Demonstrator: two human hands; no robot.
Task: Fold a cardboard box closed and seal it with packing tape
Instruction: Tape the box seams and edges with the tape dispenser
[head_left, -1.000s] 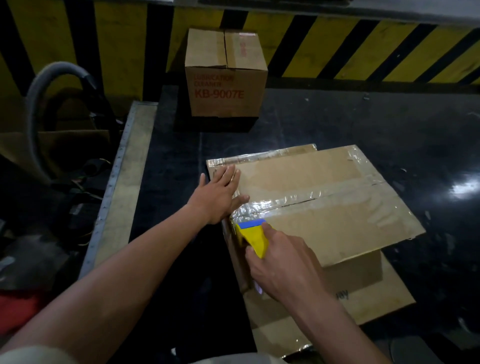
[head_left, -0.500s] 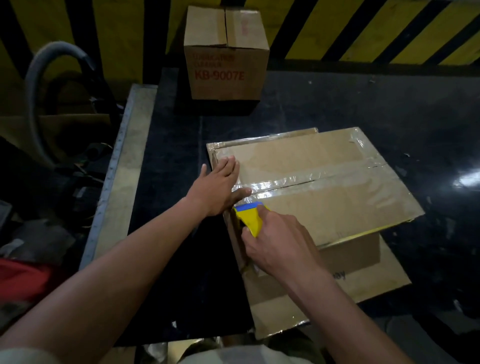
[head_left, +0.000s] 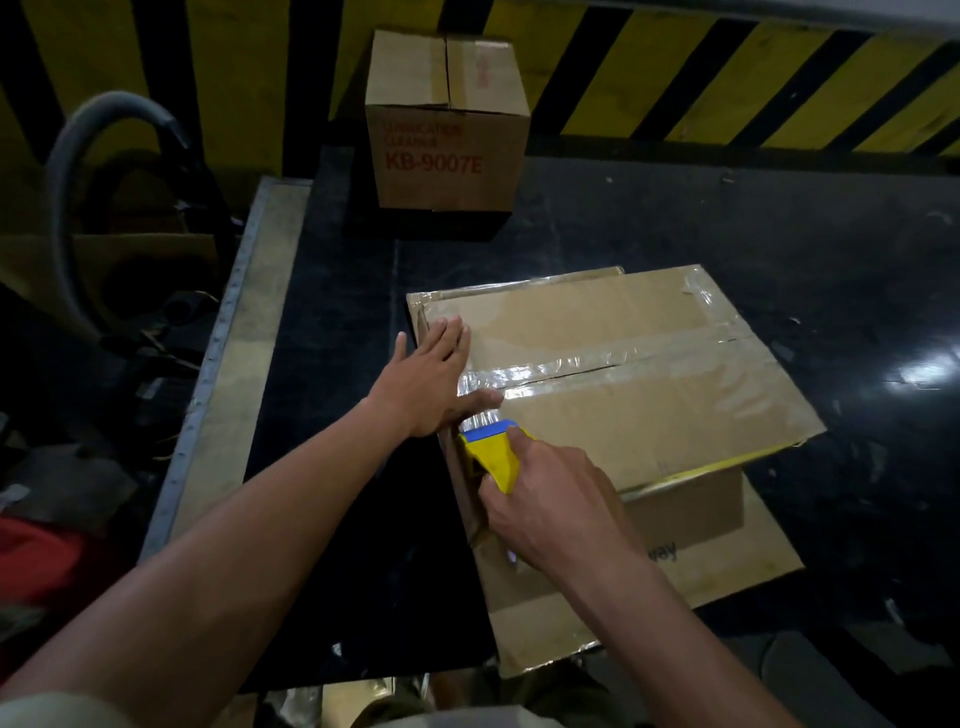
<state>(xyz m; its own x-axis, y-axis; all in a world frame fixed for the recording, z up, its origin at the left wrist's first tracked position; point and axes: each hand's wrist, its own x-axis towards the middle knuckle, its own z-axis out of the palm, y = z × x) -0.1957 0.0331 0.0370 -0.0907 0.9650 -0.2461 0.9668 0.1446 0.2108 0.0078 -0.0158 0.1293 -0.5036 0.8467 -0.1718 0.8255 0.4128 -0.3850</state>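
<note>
A brown cardboard box (head_left: 639, 415) lies on the black table with its top flaps folded shut. A strip of clear packing tape (head_left: 582, 366) runs along the seam between the flaps. My left hand (head_left: 428, 376) presses flat on the box's near-left corner, fingers spread, thumb on the tape's end. My right hand (head_left: 545, 499) grips a yellow and blue tape dispenser (head_left: 491, 454) at the box's left edge, just below the seam. The roll itself is hidden under my hand.
A second sealed box (head_left: 447, 124) printed KB-9007E stands at the back of the table (head_left: 779, 249). A flat cardboard sheet (head_left: 727, 566) lies under the box. A grey hose (head_left: 98, 135) and clutter sit left; a yellow-black striped wall (head_left: 727, 78) rises behind.
The dispenser has slid a little down over the box's left edge. My left hand stays pressed on the corner. The view has shifted slightly.
</note>
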